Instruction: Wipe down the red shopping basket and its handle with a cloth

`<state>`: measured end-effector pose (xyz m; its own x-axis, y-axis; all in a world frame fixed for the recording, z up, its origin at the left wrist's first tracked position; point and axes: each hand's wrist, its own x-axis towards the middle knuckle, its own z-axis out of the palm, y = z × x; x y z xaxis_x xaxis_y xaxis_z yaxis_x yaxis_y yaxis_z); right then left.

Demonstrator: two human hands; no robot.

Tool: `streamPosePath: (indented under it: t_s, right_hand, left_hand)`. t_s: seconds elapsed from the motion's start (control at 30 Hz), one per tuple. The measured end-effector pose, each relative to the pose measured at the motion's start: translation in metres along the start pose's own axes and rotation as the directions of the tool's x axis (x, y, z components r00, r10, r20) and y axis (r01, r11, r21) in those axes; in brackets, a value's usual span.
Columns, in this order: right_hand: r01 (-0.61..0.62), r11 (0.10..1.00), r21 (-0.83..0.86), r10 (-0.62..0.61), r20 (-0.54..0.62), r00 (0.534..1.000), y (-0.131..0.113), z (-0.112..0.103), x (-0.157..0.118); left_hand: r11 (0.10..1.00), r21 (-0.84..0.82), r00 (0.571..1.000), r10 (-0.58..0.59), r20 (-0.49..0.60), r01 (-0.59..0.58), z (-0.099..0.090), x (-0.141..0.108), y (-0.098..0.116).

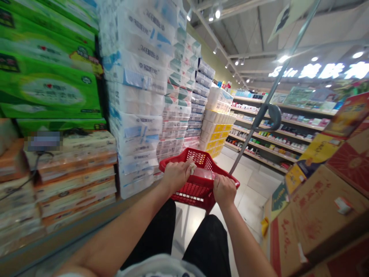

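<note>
Left to right: I am working beside stacked green cartons (49,88) and towers of wrapped tissue packs (135,100). My left hand (177,175) is clenching the rim of a red plastic shopping basket (196,191), with a small white scrap (192,168) showing at its fingers. My right hand (225,191) is grasping the rim nearer the other side. A pale packet (201,174) is lying inside the basket. Store shelves (268,134) are lining the far aisle, with cardboard cartons (314,215) rising at right. I am carrying the basket two-handed, so any reach calls for releasing one hand.
</note>
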<state>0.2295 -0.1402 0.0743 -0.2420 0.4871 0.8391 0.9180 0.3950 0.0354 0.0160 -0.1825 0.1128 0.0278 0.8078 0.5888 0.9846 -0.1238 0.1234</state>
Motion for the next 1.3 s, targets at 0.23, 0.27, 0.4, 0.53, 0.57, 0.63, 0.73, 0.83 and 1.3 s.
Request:
streamPosePath:
  t_s: [0.23, 0.27, 0.4, 0.53, 0.57, 0.63, 0.73, 0.83, 1.3]
  right_hand:
    - [0.002, 1.000, -0.007, -0.002, -0.036, 0.999, 0.002, 0.004, -0.002]
    - [0.005, 1.000, -0.008, -0.005, -0.034, 0.999, 0.002, 0.004, -0.002]
    - [0.028, 0.999, -0.018, -0.028, -0.023, 0.999, 0.003, 0.002, -0.002]
    - [0.041, 0.999, -0.013, -0.041, -0.011, 0.999, 0.006, 0.003, -0.003]
    - [0.041, 0.999, -0.006, -0.041, -0.010, 0.999, 0.007, 0.003, -0.003]
    - [0.039, 0.999, 0.004, -0.039, -0.011, 0.999, 0.007, 0.004, -0.004]
    - [0.037, 0.999, -0.003, -0.037, -0.013, 0.999, 0.007, 0.005, -0.004]
    - [0.032, 0.999, -0.016, -0.032, -0.014, 0.999, 0.005, 0.004, -0.003]
    - [0.005, 1.000, -0.017, -0.005, -0.019, 1.000, 0.005, 0.001, -0.004]
  left_hand:
    - [0.965, -0.136, 0.974, 0.222, -0.042, -0.226, -0.005, -0.009, -0.011]
    - [0.960, -0.153, 0.972, 0.228, -0.056, -0.234, -0.005, -0.010, -0.013]
    - [0.984, -0.152, 0.994, 0.077, -0.076, -0.088, -0.002, -0.010, -0.014]
    - [0.988, -0.151, 0.999, -0.031, -0.031, 0.026, -0.005, -0.006, -0.018]
    - [0.988, -0.154, 0.999, -0.024, -0.034, 0.018, -0.006, -0.006, -0.020]
    - [0.989, -0.146, 0.998, 0.009, -0.065, -0.019, -0.009, -0.007, -0.024]
    - [0.995, -0.091, 0.993, 0.038, -0.108, -0.048, -0.012, -0.013, -0.028]
    - [1.000, -0.011, 0.997, 0.009, -0.083, -0.010, -0.012, -0.015, -0.027]
    - [0.995, 0.101, 0.999, 0.016, 0.028, -0.019, -0.006, -0.004, -0.016]
